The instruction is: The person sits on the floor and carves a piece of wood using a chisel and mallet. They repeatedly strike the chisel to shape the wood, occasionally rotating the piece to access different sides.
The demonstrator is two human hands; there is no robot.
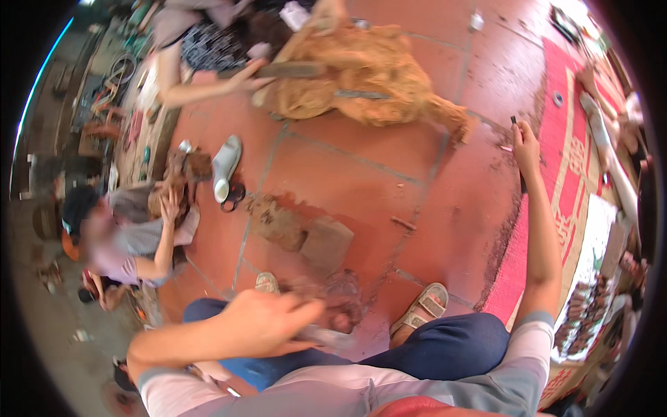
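Note:
My left hand (267,323), smeared by motion, is curled in front of my lap. Its fingers close on a blurred reddish-brown piece (340,302) whose kind I cannot make out. A pale greyish patch shows just below the fingertips. Raised out to the right, my right hand (526,149) is closed around a thin dark tool (514,120); only its black end shows above the fist. Past my left hand, a squared brown block (326,244) lies on the tiles beside a rougher, dirt-covered block (279,226).
A large orange-brown carved wood piece (368,73) lies ahead, with another person's hands (246,78) at its left. A second person (128,236) works at the left. A grey slipper (226,163) lies on the tiles. A red-and-tan mat (538,229) runs along the right.

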